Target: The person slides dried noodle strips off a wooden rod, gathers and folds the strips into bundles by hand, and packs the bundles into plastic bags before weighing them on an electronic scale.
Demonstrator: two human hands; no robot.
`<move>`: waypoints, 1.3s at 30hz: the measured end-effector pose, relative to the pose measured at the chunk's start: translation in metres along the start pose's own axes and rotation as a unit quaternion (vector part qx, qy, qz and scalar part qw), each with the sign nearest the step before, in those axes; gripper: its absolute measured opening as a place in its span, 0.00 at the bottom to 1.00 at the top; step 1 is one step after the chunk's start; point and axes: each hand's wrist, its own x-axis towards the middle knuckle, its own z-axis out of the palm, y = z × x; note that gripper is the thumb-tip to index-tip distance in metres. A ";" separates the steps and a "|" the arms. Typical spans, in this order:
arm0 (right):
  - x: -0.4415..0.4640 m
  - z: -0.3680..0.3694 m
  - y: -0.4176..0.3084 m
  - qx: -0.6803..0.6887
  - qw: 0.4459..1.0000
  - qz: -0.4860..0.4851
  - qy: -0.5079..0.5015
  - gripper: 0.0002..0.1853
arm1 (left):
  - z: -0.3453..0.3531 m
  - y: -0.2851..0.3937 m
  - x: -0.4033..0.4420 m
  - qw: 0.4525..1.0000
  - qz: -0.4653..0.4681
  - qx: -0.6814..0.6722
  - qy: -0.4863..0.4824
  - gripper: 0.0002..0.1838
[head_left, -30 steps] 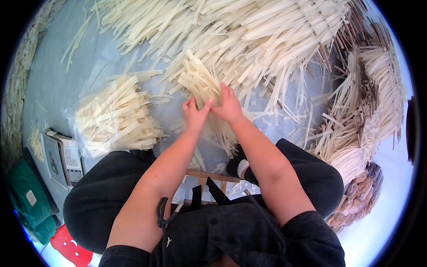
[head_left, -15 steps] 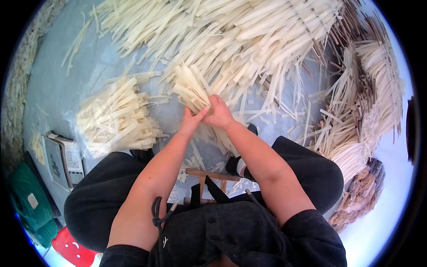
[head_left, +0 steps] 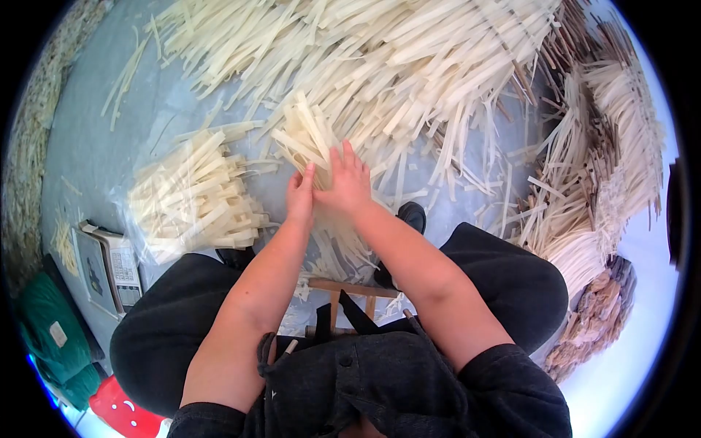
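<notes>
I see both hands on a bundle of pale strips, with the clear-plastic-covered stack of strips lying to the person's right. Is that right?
Not quite: the clear-plastic-covered stack of strips lies to the person's left, as the head view shows. The left hand and right hand are indeed both on a bundle of pale strips.

Grey flr (head_left: 91,124) w/ pale strips (head_left: 409,69).
</notes>
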 end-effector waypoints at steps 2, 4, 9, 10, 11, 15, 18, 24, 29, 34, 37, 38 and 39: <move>0.013 -0.004 0.011 -0.019 0.999 -0.034 -0.012 0.57 | -0.002 -0.004 0.005 1.000 0.013 -0.010 0.020 0.32; 0.020 -0.001 0.016 -0.041 0.997 -0.068 -0.024 0.58 | 0.000 0.006 0.002 0.998 -0.003 -0.029 -0.049 0.32; 0.010 0.033 0.008 0.205 0.974 -0.052 -0.077 0.61 | 0.004 0.028 -0.018 0.994 -0.040 -0.025 -0.104 0.38; 0.002 0.027 0.001 0.205 0.975 -0.054 -0.074 0.61 | -0.001 0.030 -0.022 0.989 -0.054 -0.009 -0.136 0.39; -0.007 0.020 -0.008 0.252 0.962 0.008 -0.107 0.60 | -0.009 0.028 -0.024 0.990 -0.050 -0.007 -0.135 0.39; -0.035 0.011 -0.027 0.312 0.945 0.017 -0.102 0.58 | -0.035 0.044 -0.040 0.985 -0.059 0.080 -0.142 0.43; -0.038 -0.019 -0.045 0.323 0.940 -0.013 -0.109 0.58 | -0.027 0.072 -0.067 0.985 -0.066 0.064 -0.147 0.44; -0.042 -0.112 -0.088 0.380 0.915 -0.128 -0.037 0.51 | 0.009 0.177 -0.137 0.985 0.038 0.020 -0.168 0.27; -0.097 -0.237 -0.117 0.171 0.951 -0.253 0.044 0.31 | 0.015 0.241 -0.200 0.974 0.035 -0.041 -0.220 0.18; -0.109 -0.326 -0.085 0.388 0.905 -0.155 0.074 0.28 | 0.023 0.240 -0.262 0.937 0.013 0.019 -0.350 0.27; -0.081 -0.330 -0.055 0.351 0.847 -0.215 0.336 0.32 | 0.040 0.209 -0.291 0.923 -0.028 0.014 -0.383 0.31; -0.078 -0.329 -0.046 0.371 0.861 -0.173 0.301 0.33 | 0.046 0.202 -0.297 0.923 -0.048 0.000 -0.381 0.32; -0.081 -0.331 -0.044 0.368 0.861 -0.172 0.305 0.33 | 0.051 0.197 -0.296 0.922 -0.049 0.002 -0.385 0.32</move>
